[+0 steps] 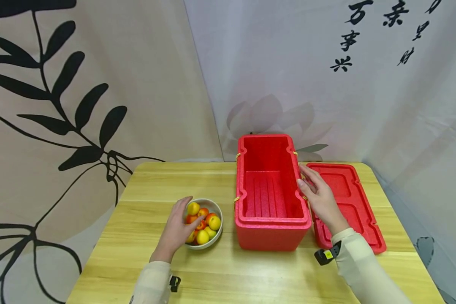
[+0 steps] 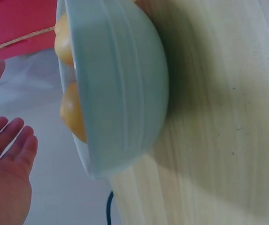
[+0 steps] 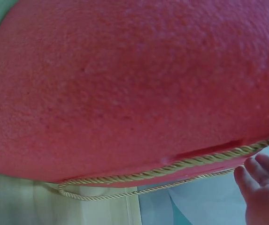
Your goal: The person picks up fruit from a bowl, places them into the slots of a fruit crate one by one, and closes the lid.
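Note:
A pale bowl (image 1: 220, 230) stands on the table, filled with small yellow and orange-red fruits (image 1: 202, 237). My left hand (image 1: 175, 232) hovers at the bowl's left side. In the left wrist view its fingers (image 2: 13, 140) are spread, relaxed and apart from the bowl (image 2: 120, 93). To the right of the bowl sits a red foam box (image 1: 273, 238) without its lid, its inside bare. My right hand (image 1: 321, 198) is at the box's right rim, thumb by the edge. In the right wrist view, loosely bent fingers (image 3: 261, 176) are near the gold rope (image 3: 190, 165) on the box's side.
A red lid (image 1: 349, 185) with recessed panels lies on the table to the right of the box. Behind the wooden table (image 1: 167, 181) hangs a cloth backdrop (image 1: 156, 84) printed with dark leaves and characters.

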A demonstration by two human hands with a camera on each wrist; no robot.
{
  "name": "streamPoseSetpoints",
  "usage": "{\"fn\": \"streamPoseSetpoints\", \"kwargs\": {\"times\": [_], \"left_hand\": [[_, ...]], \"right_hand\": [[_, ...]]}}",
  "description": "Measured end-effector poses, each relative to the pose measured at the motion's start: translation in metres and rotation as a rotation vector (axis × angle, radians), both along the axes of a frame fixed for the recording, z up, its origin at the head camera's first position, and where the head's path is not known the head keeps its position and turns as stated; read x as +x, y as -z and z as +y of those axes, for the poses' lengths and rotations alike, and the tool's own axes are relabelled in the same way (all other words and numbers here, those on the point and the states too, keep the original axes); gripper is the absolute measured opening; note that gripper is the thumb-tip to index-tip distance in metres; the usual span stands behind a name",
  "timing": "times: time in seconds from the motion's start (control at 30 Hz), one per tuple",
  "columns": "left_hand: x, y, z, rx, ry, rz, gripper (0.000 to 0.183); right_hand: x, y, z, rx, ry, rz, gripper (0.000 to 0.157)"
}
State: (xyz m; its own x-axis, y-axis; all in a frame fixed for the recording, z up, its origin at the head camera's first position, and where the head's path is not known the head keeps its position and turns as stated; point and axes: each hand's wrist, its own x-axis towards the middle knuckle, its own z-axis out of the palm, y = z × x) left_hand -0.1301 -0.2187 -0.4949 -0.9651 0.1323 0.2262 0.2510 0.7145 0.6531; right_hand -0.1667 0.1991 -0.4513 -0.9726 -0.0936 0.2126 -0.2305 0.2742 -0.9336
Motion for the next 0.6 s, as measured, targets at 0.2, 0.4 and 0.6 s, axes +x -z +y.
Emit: {"fn": "streamPoseSetpoints", "kwargs": {"times": [0.2,0.4,0.6], "left_hand": [[0.0,0.006,0.0,0.047,-0.037,0.005,0.067],[-0.005,0.012,0.002,0.214,-0.064,-0.039,0.064],[-0.008,0.016,0.0,0.24,-0.085,-0.09,0.064]], "right_hand": [[-0.002,0.001,-0.001,0.049,0.004,0.039,0.058],[0.009,-0.017,-0.008,0.073,0.018,0.027,0.056],[0.016,-0.027,-0.014,0.064,0.025,0.007,0.055]]}}
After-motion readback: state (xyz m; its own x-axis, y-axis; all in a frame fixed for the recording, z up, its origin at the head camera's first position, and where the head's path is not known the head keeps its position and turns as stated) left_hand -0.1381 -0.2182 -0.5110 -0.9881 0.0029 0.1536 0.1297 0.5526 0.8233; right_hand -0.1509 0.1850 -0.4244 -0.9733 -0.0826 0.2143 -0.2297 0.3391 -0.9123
